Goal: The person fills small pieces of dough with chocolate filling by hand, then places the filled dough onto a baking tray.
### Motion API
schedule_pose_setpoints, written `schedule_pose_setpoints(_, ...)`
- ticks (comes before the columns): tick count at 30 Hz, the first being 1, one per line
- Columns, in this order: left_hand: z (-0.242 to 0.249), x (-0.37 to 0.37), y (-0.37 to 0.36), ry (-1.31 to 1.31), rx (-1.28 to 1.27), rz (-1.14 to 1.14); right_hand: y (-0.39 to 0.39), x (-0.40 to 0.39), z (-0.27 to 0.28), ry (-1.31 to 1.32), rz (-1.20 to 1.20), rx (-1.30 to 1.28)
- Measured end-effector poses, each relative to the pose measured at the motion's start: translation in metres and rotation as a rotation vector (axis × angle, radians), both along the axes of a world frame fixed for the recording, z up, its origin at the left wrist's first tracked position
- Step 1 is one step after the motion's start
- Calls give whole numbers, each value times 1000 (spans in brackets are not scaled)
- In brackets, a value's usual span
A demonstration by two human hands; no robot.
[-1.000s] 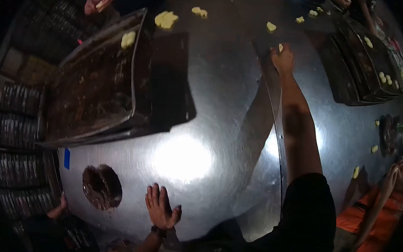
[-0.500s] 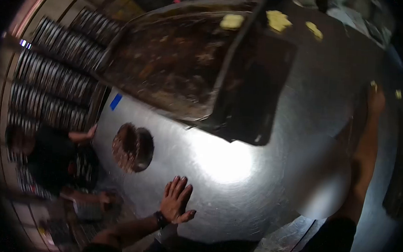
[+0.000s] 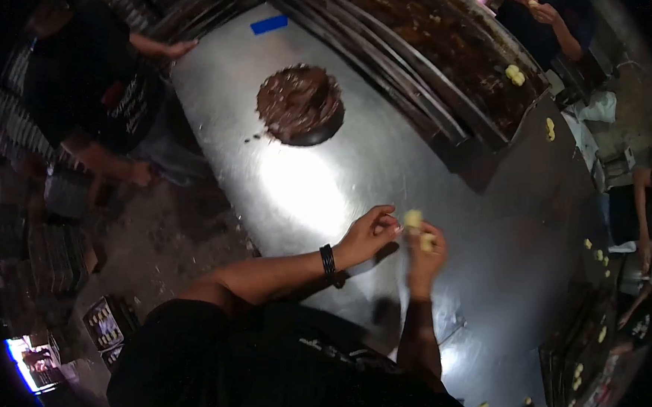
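My right hand (image 3: 426,253) is closed on yellow dough above the steel table (image 3: 373,162). One piece of dough (image 3: 413,218) sticks up at its fingertips, and another bit shows lower against the fingers. Close on its left is my left hand (image 3: 369,236), wearing a dark wristband, with thumb and fingers curled near the dough; whether it pinches anything is too small to tell. Farther up the table stands a bowl heaped with brown chocolate-like paste (image 3: 300,103).
Stacked dark trays (image 3: 429,98) fill the table's far right, a yellow piece (image 3: 514,75) on the top one. A person (image 3: 87,84) stands at the left edge, another person's hands (image 3: 543,11) show at top right. More dough pieces (image 3: 597,254) lie at right.
The view has turned and shifted. My right hand has come from the far right to the middle with dough in it. My left hand, spread before, has curled and now is beside it.
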State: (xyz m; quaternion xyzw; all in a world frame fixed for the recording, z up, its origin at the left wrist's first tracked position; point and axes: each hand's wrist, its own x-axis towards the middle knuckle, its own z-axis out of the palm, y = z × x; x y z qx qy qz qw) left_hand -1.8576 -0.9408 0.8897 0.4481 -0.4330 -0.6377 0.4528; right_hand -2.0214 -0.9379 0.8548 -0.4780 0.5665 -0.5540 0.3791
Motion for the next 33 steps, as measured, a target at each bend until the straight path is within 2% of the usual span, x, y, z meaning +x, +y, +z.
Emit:
schedule_pose_setpoints(2,-3,25,14,-87,-116,52,28,72,38,-83,139,-11)
schedule_pose_setpoints(3,6,48,19,-101,-64,37,34,82,42,-60,192,30)
schedule_pose_setpoints(5,14,94,33,51,114,82,51,99,49,-17,305,112)
schedule_pose_setpoints(6,19,119,38,133,207,115,57,104,52,-36,290,254)
schedule_pose_setpoints(8,6,173,36,136,91,236,67,101,59,-76,252,536)
schedule_pose_setpoints(10,13,218,28,33,81,378,80,98,63,-312,241,579)
schedule_pose_setpoints(11,10,237,24,-10,-84,422,87,101,65,-438,221,605)
schedule_pose_setpoints(13,27,258,17,-137,-243,455,98,121,74,-240,152,547)
schedule_pose_setpoints(14,36,263,15,-166,-299,443,100,134,79,-116,93,533)
schedule_pose_setpoints(16,22,283,0,-608,-826,312,95,171,96,-125,-29,498)
schedule_pose_setpoints(17,0,293,-10,-658,-882,157,89,188,97,-181,-91,428)
schedule_pose_setpoints(18,-26,304,-21,-866,-937,-35,85,205,97,-227,-143,357)
schedule_pose_setpoints(20,-26,313,-16,-1050,-905,-100,74,233,97,-252,-140,340)
schedule_pose_setpoints(22,-11,315,-8,-935,-820,-95,58,251,102,-290,-112,378)
schedule_pose_setpoints(24,6,309,-8,-648,-731,-61,47,270,118,-361,-112,476)
schedule_pose_setpoints(26,22,296,-18,-311,-373,-180,34,283,127,-438,-65,512)
schedule_pose_setpoints(27,20,284,-22,-77,-208,-160,27,287,127,-498,-34,489)
schedule_pose_setpoints(28,36,276,-29,62,-191,-114,22,292,127,-555,15,467)
schedule_pose_setpoints(30,58,269,-40,81,-287,5,11,303,129,-606,143,294)
schedule_pose_setpoints(31,66,265,-42,198,-250,78,6,309,132,-641,162,205)
schedule_pose_setpoints(33,76,260,-39,117,-322,174,1,306,128,-576,190,177)
